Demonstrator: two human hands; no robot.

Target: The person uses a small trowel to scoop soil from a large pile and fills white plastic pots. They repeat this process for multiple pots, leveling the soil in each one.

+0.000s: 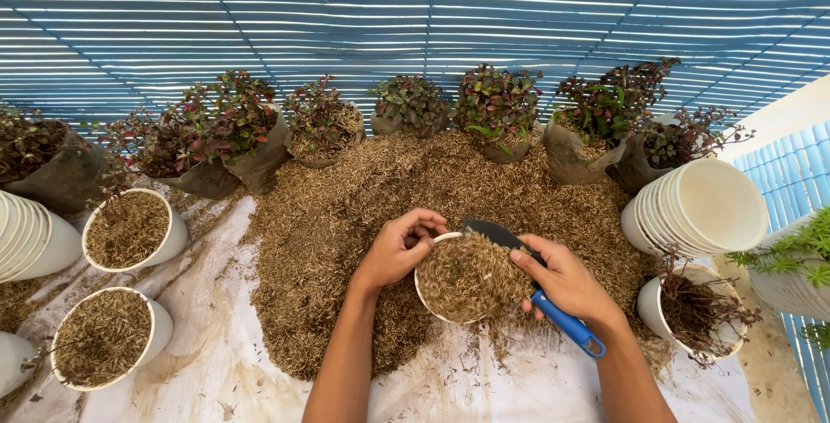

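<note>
Both hands (402,250) hold a husk-filled white pot (467,278) and trowel (536,289).

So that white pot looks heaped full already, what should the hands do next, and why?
Probably level it off: the white pot is mounded above its rim with husk mix. The left hand grips the rim, and the right hand holds the blue-handled trowel at its edge, so sweeping the excess back onto the pile seems fitting.
</note>
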